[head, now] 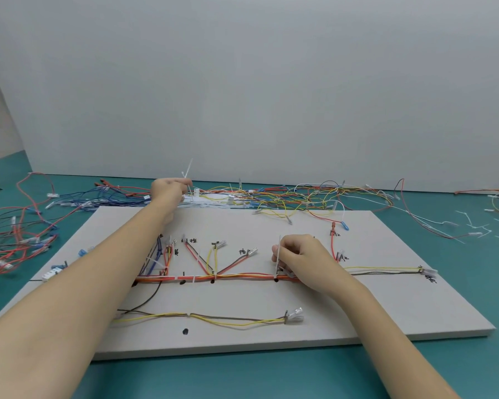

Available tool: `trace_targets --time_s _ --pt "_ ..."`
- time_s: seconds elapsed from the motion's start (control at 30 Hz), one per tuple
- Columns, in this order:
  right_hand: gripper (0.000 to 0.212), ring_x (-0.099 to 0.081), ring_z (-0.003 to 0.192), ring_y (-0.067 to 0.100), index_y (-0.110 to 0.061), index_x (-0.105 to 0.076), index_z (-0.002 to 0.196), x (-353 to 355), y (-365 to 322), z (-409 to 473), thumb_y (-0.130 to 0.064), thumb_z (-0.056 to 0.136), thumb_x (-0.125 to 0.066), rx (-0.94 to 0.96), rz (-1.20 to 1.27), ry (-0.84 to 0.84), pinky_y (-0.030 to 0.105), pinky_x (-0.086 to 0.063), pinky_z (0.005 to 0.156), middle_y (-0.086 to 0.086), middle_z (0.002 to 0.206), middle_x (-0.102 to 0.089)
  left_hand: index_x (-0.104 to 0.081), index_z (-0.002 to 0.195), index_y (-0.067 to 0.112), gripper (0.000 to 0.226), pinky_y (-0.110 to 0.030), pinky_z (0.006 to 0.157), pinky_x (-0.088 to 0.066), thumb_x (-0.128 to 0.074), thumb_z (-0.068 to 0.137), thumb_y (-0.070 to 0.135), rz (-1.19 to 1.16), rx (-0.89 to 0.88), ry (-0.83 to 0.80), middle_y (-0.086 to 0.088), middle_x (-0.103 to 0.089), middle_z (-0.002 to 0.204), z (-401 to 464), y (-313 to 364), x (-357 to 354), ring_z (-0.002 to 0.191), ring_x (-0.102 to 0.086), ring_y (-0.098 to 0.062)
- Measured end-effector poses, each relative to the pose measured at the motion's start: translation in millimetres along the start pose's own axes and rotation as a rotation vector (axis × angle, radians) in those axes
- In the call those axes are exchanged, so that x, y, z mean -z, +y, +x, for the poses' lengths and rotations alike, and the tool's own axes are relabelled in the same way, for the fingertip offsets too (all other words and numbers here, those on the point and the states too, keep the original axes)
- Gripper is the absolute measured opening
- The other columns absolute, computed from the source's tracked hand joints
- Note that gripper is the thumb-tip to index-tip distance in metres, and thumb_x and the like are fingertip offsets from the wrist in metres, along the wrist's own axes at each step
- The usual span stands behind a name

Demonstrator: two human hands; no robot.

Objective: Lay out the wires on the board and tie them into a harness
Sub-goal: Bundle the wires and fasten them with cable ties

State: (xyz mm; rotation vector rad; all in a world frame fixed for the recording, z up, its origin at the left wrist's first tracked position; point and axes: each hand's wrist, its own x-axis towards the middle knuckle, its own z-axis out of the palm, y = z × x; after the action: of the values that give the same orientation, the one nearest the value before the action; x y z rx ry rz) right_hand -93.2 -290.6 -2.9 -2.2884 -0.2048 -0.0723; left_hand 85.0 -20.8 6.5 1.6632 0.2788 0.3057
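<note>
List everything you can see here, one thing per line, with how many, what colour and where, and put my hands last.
board: one, pale grey, on the table
trunk bundle: one, mostly orange and red, along the board's middle
lower wire run: one, yellow and brown, near the board's front
loose wires: many, mixed colours, behind the board
cut tie ends: several, white, far right
table: one, teal
left hand: holds a white cable tie, beyond the board
right hand: pinches an upright tie at the trunk

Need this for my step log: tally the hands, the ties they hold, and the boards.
Hands: 2 (left hand, right hand)
Ties held: 2 (left tie, right tie)
Board: 1
Total: 5
</note>
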Motion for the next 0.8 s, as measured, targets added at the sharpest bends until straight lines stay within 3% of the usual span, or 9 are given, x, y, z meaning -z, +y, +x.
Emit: trace_targets --time_s 0.07,0.17,0.27,0.37,0.53,0.67,0.8 --pt "0.035 -0.051 0.056 0.013 -0.020 -0.056 0.062 0 0 0 -0.024 0.097 -0.052 0.003 0.004 -0.001 0.032 -0.045 0.060 0.011 0.078 -0.069 -0.073 0.090 0.004 0.031 -0.017 0.057 -0.047 -0.045 0.087 -0.011 -0.107 0.052 -0.013 -0.009 -0.065 0.086 -1 4 2 0.066 -0.054 -0.011" --pt "0.036 -0.051 0.055 0.012 -0.021 -0.056 0.062 0 0 -1 -0.024 0.097 -0.052 0.003 0.005 0.001 0.030 -0.044 0.060 0.009 0.077 -0.069 -0.067 0.110 -0.003 0.035 -0.013 0.054 -0.046 -0.040 0.090 -0.013 -0.217 0.108 -0.037 -0.004 -0.061 0.078 -3 6 4 0.063 -0.053 -0.008" --pt "0.035 -0.051 0.055 0.011 -0.021 -0.058 0.063 0 -1 0 -0.024 0.097 -0.052 0.000 -0.008 -0.001 0.030 -0.044 0.060 0.003 0.070 -0.065 -0.066 0.113 -0.002 0.038 -0.015 0.057 -0.046 -0.039 0.090 -0.016 -0.280 0.126 -0.039 -0.003 -0.065 0.085 -5 7 6 0.066 -0.052 -0.006" --pt "0.035 -0.051 0.056 0.013 -0.021 -0.057 0.062 0 -1 0 -0.024 0.097 -0.052 -0.001 0.006 -0.001 0.030 -0.044 0.060 0.009 0.076 -0.068 -0.070 0.111 0.005 0.039 -0.018 0.056 -0.039 -0.043 0.089 -0.013 -0.232 0.124 0.013 -0.003 -0.069 0.102 -8 8 9 0.071 -0.049 -0.006" --pt "0.032 -0.052 0.052 0.012 -0.021 -0.058 0.064 -1 0 1 -0.022 0.096 -0.053 -0.010 0.040 0.027 0.029 -0.044 0.058 0.006 0.069 -0.066 -0.073 0.107 0.007 0.036 -0.019 0.054 -0.033 -0.047 0.087 -0.008 -0.192 0.064 -0.012 -0.002 -0.071 0.106 -15 20 9 0.059 -0.039 -0.007" --pt "0.024 -0.054 0.059 0.013 -0.017 -0.064 0.072 1 -2 1 -0.025 0.093 -0.056 0.007 0.116 0.164 0.032 -0.046 0.062 0.001 0.067 -0.064 -0.070 0.109 0.001 0.030 -0.017 0.056 -0.033 -0.050 0.088 -0.009 -0.213 -0.012 -0.192 -0.002 -0.072 0.094 -40 48 -2 0.063 -0.044 -0.006" --pt "0.019 -0.056 0.062 0.007 -0.015 -0.070 0.085 4 -12 -1 -0.025 0.095 -0.057 0.046 0.354 0.245 0.019 -0.045 0.056 -0.007 0.066 -0.065 -0.071 0.104 0.005 0.027 -0.013 0.056 -0.040 -0.052 0.090 -0.008 -0.116 -0.036 -0.522 0.004 -0.075 0.089 -89 68 -14 0.065 -0.051 -0.003"
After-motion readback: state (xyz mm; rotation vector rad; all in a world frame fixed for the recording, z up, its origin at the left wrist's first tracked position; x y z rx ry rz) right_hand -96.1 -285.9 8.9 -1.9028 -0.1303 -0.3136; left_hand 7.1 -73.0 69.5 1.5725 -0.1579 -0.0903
